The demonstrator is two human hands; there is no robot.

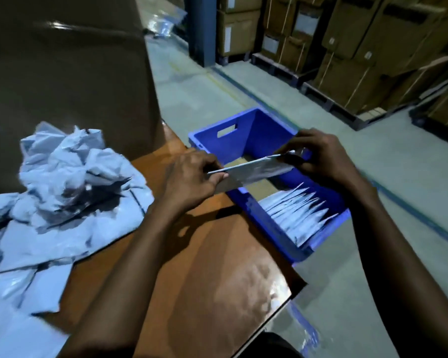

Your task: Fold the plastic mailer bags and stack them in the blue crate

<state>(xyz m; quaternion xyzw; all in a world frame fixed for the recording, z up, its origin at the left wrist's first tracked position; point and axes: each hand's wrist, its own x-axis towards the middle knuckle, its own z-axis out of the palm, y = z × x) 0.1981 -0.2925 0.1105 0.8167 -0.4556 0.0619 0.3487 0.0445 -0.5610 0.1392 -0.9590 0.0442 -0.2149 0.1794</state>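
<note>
A heap of crumpled mailer bags (62, 182) is spread along the left edge of the desk (204, 280), and part of it is cut off by the frame. Behind the heap, at the desk's far left corner, a tall brown carton (62, 73) is stood. Just past the desk's right edge, the left hand (192, 179) is held with thumb and fingers pinched on the left end of a folded mailer bag (256, 170). This bag is kept nearly flat and edge-on in the air, over the long wall of the blue crate (246, 130) nearest the desk. Its right end is gripped by the right hand (323, 156), whose fingers are curled around it above the crate's interior. The crate is set on the floor, touching the desk's right edge. At its near end a row of folded bags (295, 213) is packed upright. Stacked cartons (360, 60) on pallets are seen at the far right.
</note>
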